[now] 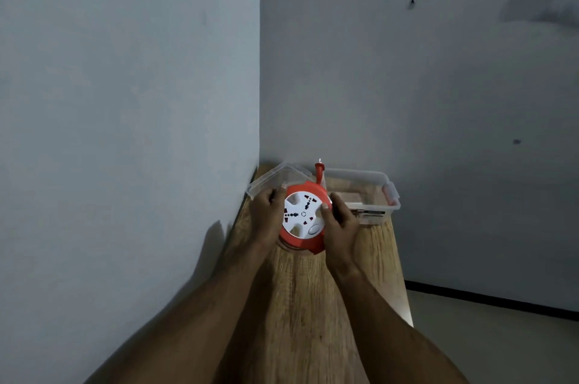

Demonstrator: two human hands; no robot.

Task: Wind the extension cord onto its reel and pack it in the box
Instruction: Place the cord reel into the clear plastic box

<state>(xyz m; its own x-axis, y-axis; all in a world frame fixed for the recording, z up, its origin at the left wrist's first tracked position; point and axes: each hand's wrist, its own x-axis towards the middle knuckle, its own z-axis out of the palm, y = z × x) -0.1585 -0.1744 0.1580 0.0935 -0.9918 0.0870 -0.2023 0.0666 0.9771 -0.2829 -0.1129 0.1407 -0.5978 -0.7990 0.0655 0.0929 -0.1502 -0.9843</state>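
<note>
An orange extension-cord reel (301,218) with a white socket face is held just above the wooden table (316,289). My left hand (266,214) grips its left rim. My right hand (340,225) grips its right rim, thumb on the white face. The orange plug (319,173) sticks up from the reel's far edge, pins upward. Behind it stands a clear plastic box (377,195) with orange clips. Its clear lid (275,178) leans at the back left by the wall corner. The wound cord itself is hidden.
The narrow table runs into a corner of grey walls, with a wall close on the left. Its right edge drops to a pale floor (501,349). A small label or paper lies inside the box.
</note>
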